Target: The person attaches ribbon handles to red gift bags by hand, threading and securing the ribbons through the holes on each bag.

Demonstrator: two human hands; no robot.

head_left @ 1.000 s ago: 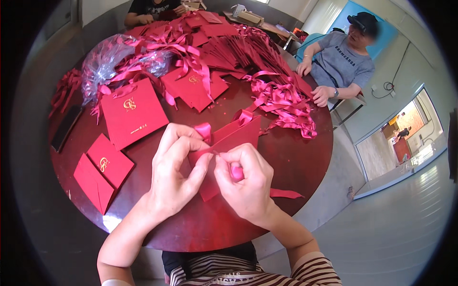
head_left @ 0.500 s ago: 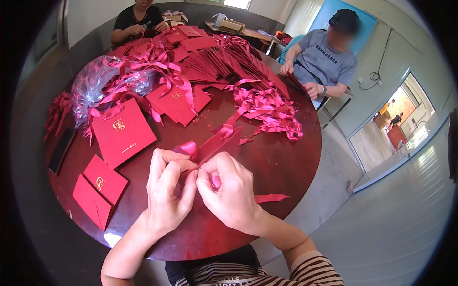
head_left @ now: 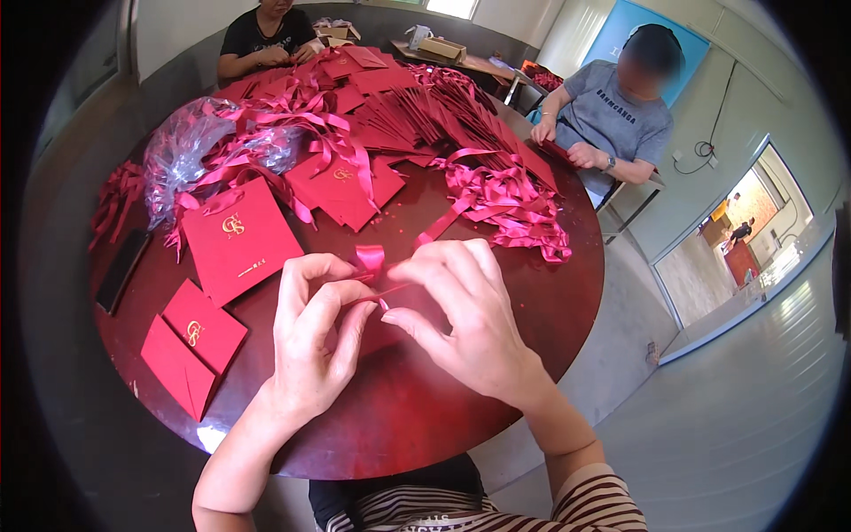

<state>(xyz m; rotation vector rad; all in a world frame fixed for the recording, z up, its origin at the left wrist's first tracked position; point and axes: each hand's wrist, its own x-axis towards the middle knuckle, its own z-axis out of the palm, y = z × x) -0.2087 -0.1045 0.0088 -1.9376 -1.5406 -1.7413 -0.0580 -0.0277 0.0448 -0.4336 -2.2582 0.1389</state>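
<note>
My left hand point(head_left: 312, 332) pinches the edge of a red paper bag point(head_left: 388, 292), which is seen nearly edge-on between my hands. A pink satin ribbon point(head_left: 370, 258) loops up behind my left fingertips. My right hand point(head_left: 474, 328) is at the same edge, its fingers reaching over the far side and its thumb apart on the near side. Much of the bag is hidden behind my hands. To the left lie a larger red bag point(head_left: 253, 253) with gold print and two smaller folded red pieces point(head_left: 202, 319).
A round dark-red table point(head_left: 523, 332) carries piled red bags point(head_left: 425, 120), pink ribbons point(head_left: 510, 208) and a clear plastic bag point(head_left: 182, 155). A black phone point(head_left: 121, 270) lies at the left edge. Two people point(head_left: 620, 111) point(head_left: 266, 40) sit across, handling red pieces.
My right hand has opened from a pinch and shifted right, its fingers rising over the far side. The red bag has turned nearly edge-on. My left hand keeps its pinch.
</note>
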